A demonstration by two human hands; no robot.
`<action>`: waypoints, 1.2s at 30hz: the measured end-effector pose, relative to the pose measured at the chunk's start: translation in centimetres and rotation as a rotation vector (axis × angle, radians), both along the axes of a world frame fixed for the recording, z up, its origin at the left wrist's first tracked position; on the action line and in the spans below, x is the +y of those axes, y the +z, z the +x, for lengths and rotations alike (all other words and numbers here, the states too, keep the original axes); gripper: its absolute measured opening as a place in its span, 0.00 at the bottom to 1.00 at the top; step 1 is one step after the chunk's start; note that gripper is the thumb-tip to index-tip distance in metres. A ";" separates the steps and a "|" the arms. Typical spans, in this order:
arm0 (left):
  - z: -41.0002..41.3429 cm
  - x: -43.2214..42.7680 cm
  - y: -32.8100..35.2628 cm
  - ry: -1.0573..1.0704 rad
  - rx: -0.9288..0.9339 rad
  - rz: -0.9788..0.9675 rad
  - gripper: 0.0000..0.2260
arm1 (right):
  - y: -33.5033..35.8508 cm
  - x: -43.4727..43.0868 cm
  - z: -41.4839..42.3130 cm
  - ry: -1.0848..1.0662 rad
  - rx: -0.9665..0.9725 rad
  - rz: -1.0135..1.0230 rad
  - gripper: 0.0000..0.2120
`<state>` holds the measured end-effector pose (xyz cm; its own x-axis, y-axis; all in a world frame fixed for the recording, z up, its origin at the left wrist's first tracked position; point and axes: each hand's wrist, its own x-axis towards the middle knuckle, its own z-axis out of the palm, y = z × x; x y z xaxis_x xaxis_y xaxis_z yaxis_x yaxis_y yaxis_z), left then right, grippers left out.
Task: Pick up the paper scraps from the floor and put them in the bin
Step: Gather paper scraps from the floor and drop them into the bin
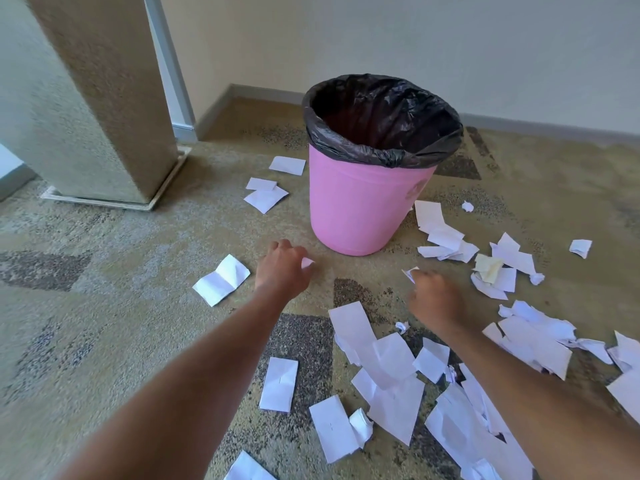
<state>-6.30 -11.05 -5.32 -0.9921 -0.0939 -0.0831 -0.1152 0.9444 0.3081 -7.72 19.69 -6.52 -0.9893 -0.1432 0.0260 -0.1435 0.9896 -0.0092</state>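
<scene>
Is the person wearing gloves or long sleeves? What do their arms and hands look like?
No gloves, no long sleeves. The left hand and right hand are bare, and the left arm and right arm are bare as far as the picture shows. I see no watch, bracelet or ring, though both hands are a bit blurry.

Pink bin (356,209), black liner (346,147), paper scraps (381,358) across carpet (138,341), left hand (282,268) and right hand (434,299) each pinching one
</scene>
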 end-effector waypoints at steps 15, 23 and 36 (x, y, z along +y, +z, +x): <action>1.3 2.2 5.0 0.122 0.040 0.555 0.12 | 4.0 -0.4 4.1 -0.414 -0.214 -1.058 0.07; 2.3 7.9 14.1 -0.040 0.173 0.850 0.12 | 15.8 -4.0 5.1 -0.316 -0.251 -1.533 0.07; 0.4 8.6 23.3 0.143 0.340 1.431 0.19 | 27.1 -8.1 0.3 -0.285 -0.342 -2.012 0.15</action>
